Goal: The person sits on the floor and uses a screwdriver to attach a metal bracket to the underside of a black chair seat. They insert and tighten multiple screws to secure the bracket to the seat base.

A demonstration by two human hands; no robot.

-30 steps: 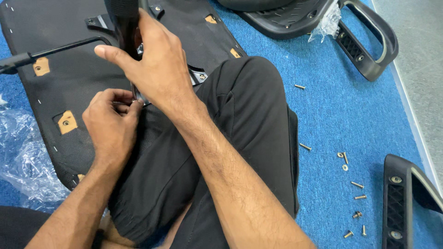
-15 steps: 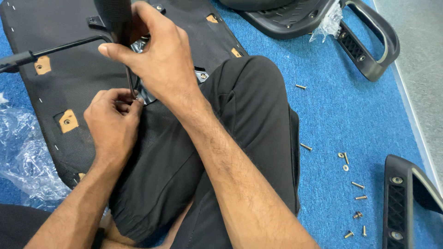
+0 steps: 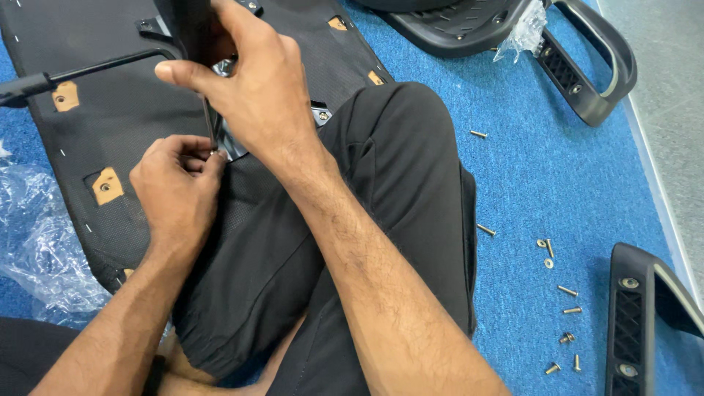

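A: Your right hand sits in the upper middle of the frame, fingers wrapped round a thin dark hex key and the black post above it. It's clamped tight on that tool.

B: And your left hand, just below and left of it, has its fingertips pinched together at the lower tip of the key, right on the metal bracket. I can't tell whether you've got a screw in that pinch.

A: All of this is over the black seat base, which fills the upper left of the frame, with a black lever running across it.

B: Loose screws lie scattered on the blue carpet at lower right, well apart from your hands.

A: One armrest is at upper right, and clear plastic wrap is bunched at the left edge.
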